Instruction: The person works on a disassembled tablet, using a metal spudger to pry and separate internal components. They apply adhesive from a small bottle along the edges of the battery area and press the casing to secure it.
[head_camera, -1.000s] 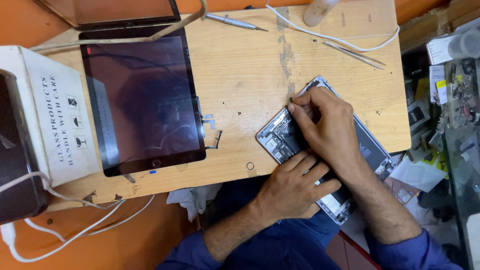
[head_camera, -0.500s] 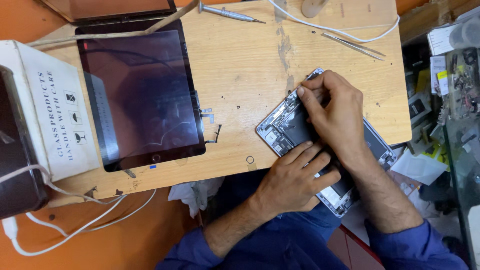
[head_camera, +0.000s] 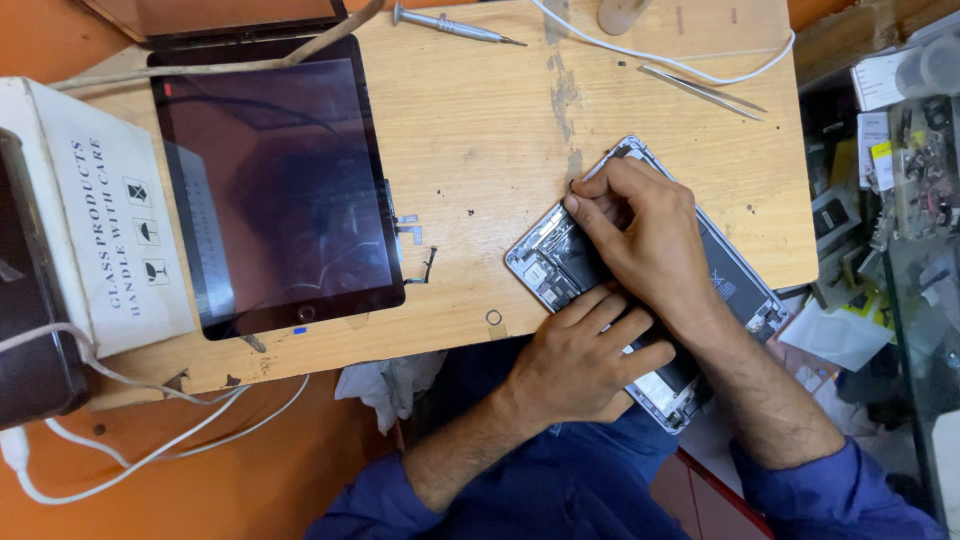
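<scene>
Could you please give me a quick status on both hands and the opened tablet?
Left hand pressing opened tablet. Right hand working inside it, fingers pinched. Nothing blocking.

Both hands cover the middle of the opened tablet chassis (head_camera: 560, 262); the internal parts beneath them cannot be seen. The right hand (head_camera: 645, 240) pinches something thin at the chassis edge, possibly a tool, too small to identify. A second tablet (head_camera: 240, 18) and a cylindrical object (head_camera: 622, 14) are cut off by the top edge. Items on the right-hand shelf (head_camera: 900, 150) are blurred.
</scene>
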